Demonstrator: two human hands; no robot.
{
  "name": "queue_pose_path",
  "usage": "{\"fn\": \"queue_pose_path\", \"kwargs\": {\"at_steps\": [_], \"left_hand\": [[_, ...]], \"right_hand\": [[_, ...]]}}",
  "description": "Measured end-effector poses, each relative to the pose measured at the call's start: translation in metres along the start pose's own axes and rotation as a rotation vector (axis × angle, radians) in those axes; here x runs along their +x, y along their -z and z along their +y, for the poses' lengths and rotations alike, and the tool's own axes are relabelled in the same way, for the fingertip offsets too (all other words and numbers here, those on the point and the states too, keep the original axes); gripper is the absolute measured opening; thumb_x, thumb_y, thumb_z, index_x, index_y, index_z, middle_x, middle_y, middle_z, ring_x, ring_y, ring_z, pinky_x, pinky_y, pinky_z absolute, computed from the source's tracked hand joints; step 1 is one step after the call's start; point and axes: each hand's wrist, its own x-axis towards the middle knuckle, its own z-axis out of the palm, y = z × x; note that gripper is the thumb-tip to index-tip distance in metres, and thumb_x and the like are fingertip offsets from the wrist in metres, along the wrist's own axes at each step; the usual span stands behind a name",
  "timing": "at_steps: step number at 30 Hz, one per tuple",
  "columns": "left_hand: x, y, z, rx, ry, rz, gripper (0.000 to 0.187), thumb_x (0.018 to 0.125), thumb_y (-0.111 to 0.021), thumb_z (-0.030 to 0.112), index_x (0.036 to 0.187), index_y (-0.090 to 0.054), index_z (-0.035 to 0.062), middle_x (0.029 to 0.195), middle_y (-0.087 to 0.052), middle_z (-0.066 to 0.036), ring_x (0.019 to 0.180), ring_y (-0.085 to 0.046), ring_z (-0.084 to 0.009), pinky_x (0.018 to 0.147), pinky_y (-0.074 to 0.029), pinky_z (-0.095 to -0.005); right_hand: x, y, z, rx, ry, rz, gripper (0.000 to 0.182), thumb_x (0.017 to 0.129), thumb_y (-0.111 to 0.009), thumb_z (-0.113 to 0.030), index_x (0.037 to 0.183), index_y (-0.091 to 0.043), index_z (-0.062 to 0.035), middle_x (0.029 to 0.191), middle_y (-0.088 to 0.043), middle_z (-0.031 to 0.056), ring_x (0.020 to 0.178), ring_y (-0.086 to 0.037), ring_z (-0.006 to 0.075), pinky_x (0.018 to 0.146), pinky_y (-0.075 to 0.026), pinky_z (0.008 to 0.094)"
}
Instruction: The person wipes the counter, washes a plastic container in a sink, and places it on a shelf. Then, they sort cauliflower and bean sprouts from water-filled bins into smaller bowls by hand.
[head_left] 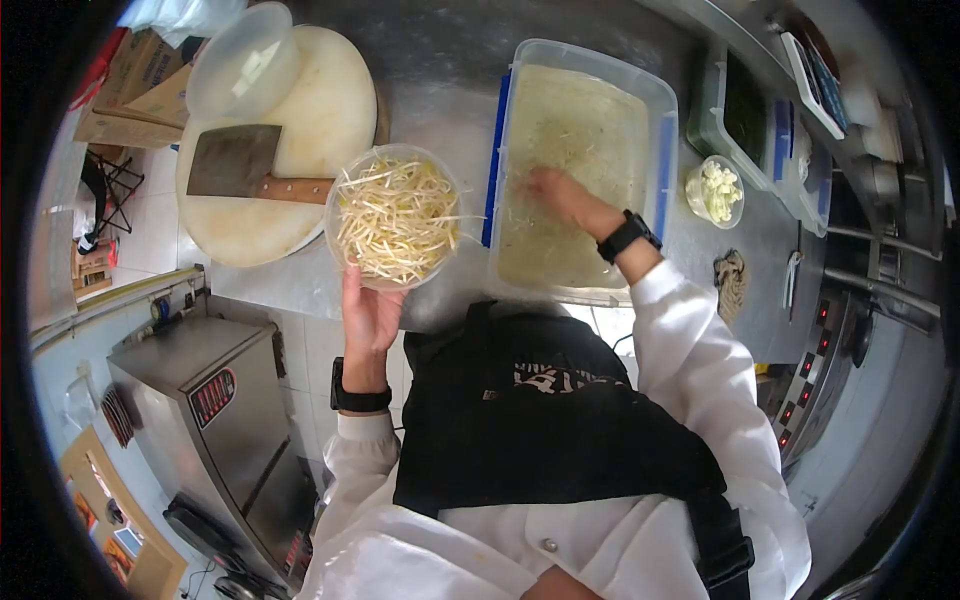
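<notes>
My left hand grips the near rim of a round clear plastic bowl, with the thumb at its edge. White bean sprouts with yellow tips are heaped in the bowl. My right hand reaches down into a clear rectangular plastic tub of cloudy, yellowish water. Its fingers are in the water and do not show clearly, so what they hold, if anything, is hidden. A few thin bits float around them. A blue edge piece runs along the tub's left side.
Left of the bowl, a cleaver lies on a round cutting board, beside a clear container with white pieces. Right of the tub are a small cup of chopped pale pieces, a crumpled cloth and more lidded tubs.
</notes>
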Motion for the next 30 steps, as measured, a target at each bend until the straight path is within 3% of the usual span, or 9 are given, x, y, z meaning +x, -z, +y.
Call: {"fn": "queue_pose_path", "kwargs": {"at_steps": [6,15,18,20,22,26,28,29,30], "left_hand": [[-0.001,0.01,-0.007,0.006,0.033,-0.045,0.056,0.09,-0.042,0.034,0.136,-0.024,0.0073,0.137,-0.032,-0.013,0.123,-0.037,-0.03,0.099,-0.036,-0.0484],[0.003,-0.013,-0.01,0.035,0.066,-0.099,0.054,0.09,-0.046,0.032,0.133,-0.029,0.0031,0.133,-0.038,-0.013,0.12,-0.04,-0.0281,0.099,-0.035,-0.0465],[0.004,-0.016,-0.015,0.049,0.083,-0.143,0.053,0.09,-0.046,0.03,0.132,-0.03,0.0023,0.132,-0.039,-0.014,0.119,-0.042,-0.027,0.098,-0.036,-0.0456],[0.005,-0.017,-0.018,0.054,0.092,-0.168,0.052,0.09,-0.046,0.03,0.131,-0.031,0.002,0.132,-0.039,-0.014,0.119,-0.042,-0.0263,0.098,-0.036,-0.0449],[0.004,-0.021,-0.021,0.046,0.153,-0.232,0.052,0.09,-0.047,0.028,0.133,-0.029,0.0033,0.131,-0.04,-0.013,0.117,-0.044,-0.0252,0.097,-0.037,-0.0433],[0.002,-0.032,-0.032,0.191,0.13,-0.215,0.057,0.091,-0.043,0.038,0.133,-0.028,0.002,0.133,-0.039,-0.013,0.12,-0.041,-0.0259,0.099,-0.035,-0.0439],[0.005,-0.029,-0.041,0.06,0.169,-0.244,0.057,0.09,-0.049,0.026,0.136,-0.021,0.0077,0.133,-0.037,-0.011,0.119,-0.042,-0.0242,0.096,-0.038,-0.0421],[0.004,-0.033,-0.042,0.062,0.167,-0.246,0.057,0.09,-0.049,0.026,0.136,-0.021,0.0077,0.133,-0.037,-0.011,0.119,-0.042,-0.0242,0.096,-0.038,-0.0421],[0.003,-0.039,-0.041,0.059,0.182,-0.243,0.058,0.09,-0.049,0.026,0.136,-0.02,0.0078,0.133,-0.037,-0.011,0.119,-0.041,-0.0241,0.096,-0.038,-0.0422]], "right_hand": [[-0.067,-0.003,-0.022,0.251,-0.016,-0.382,0.023,0.083,-0.051,-0.015,0.098,-0.061,-0.0017,0.093,-0.059,0.0192,0.091,-0.055,0.0351,0.077,-0.044,0.0397],[-0.113,0.014,-0.045,0.387,-0.17,-0.236,0.012,0.078,-0.059,-0.009,0.086,-0.064,-0.0007,0.082,-0.063,0.0157,0.076,-0.061,0.0271,0.07,-0.047,0.0323],[-0.107,0.049,-0.06,0.375,-0.298,-0.336,0.012,0.077,-0.06,-0.006,0.087,-0.064,-0.0005,0.083,-0.064,0.0152,0.074,-0.061,0.0234,0.069,-0.047,0.0301],[-0.107,0.067,-0.062,0.413,-0.275,-0.287,0.014,0.075,-0.06,-0.002,0.088,-0.065,-0.0012,0.081,-0.064,0.0136,0.071,-0.061,0.0206,0.068,-0.047,0.0272],[-0.106,0.098,-0.084,0.67,-0.341,-0.098,0.016,0.076,-0.059,0.001,0.09,-0.065,-0.002,0.086,-0.064,0.0119,0.072,-0.06,0.0183,0.068,-0.047,0.0255],[-0.091,0.131,-0.15,0.64,-0.266,0.047,0.016,0.078,-0.058,0.005,0.092,-0.063,0.0003,0.095,-0.059,0.0072,0.082,-0.058,0.0133,0.072,-0.046,0.0231],[-0.079,0.121,-0.171,0.479,0.002,0.287,0.023,0.077,-0.059,0.0,0.1,-0.062,-0.0027,0.104,-0.059,0.0135,0.087,-0.059,0.0222,0.074,-0.047,0.0277],[-0.075,0.113,-0.178,0.48,0.004,0.289,0.023,0.077,-0.059,0.0,0.1,-0.062,-0.0027,0.104,-0.059,0.0135,0.087,-0.059,0.0222,0.074,-0.047,0.0277],[-0.071,0.103,-0.181,0.25,0.111,0.35,0.028,0.076,-0.058,0.001,0.104,-0.06,-0.0038,0.106,-0.059,0.0142,0.091,-0.058,0.0254,0.078,-0.047,0.0303]]}}
